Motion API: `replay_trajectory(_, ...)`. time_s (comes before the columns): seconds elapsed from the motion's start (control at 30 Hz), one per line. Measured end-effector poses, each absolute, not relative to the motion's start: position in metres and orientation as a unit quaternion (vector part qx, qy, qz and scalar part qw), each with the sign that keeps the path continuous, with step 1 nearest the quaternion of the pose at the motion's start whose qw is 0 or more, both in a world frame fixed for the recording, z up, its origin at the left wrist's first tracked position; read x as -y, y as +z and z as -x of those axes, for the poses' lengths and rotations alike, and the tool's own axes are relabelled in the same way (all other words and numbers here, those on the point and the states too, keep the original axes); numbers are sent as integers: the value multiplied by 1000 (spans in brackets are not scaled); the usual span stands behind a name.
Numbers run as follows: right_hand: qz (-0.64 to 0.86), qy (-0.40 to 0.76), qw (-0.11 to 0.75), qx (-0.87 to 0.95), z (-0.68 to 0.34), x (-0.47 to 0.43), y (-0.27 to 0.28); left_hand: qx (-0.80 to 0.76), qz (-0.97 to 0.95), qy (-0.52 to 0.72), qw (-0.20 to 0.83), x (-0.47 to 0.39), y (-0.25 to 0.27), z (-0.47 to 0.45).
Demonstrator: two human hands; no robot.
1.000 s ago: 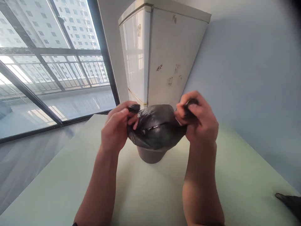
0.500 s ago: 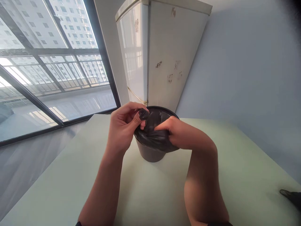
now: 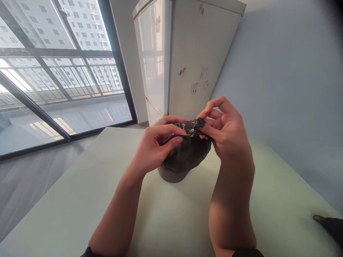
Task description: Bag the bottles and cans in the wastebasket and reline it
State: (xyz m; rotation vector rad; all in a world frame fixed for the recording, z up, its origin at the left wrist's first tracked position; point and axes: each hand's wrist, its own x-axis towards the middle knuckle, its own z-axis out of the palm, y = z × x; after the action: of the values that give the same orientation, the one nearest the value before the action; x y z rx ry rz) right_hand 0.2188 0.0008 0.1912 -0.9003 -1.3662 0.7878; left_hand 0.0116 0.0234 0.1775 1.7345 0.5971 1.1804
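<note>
Two bare hands, left hand (image 3: 158, 146) and right hand (image 3: 226, 132), both gripping one black plastic bag (image 3: 191, 153) over a dark bin (image 3: 173, 176)
Left hand has bag plastic pinched between thumb and fingers at the bag's left side; right hand pinches a bunched tuft of it at upper right, index finger arched; bag is gathered between the hands, covers the bin's mouth and drapes down its upper wall, lower wall bare; bin stands upright on a pale green table (image 3: 171, 221); white fridge (image 3: 198, 60) with brownish marks behind, glass doors (image 3: 80, 78) to the left, blue-grey wall (image 3: 289, 71) to the right; dark object (image 3: 328, 226) cut off at right edge, cannot tell what
</note>
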Motion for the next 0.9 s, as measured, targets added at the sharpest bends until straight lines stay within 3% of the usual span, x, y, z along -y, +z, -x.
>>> replay_trajectory(0.37, 394, 343, 544, 657, -189, 4, 196, -298, -637, 584, 406, -25, 174, -14)
replay_trajectory(0.53, 460, 330, 426, 706, -202, 3, 194, -322, -606, 619, 383, -29, 171, -13)
replay_trajectory(0.73, 472, 288, 508, 661, -197, 2, 195, -263, -630, 549, 483, -26, 173, -12)
replay_trajectory(0.9, 420, 369, 431, 708, -190, 4, 196, -278, -644, 545, 459, -23, 174, -15)
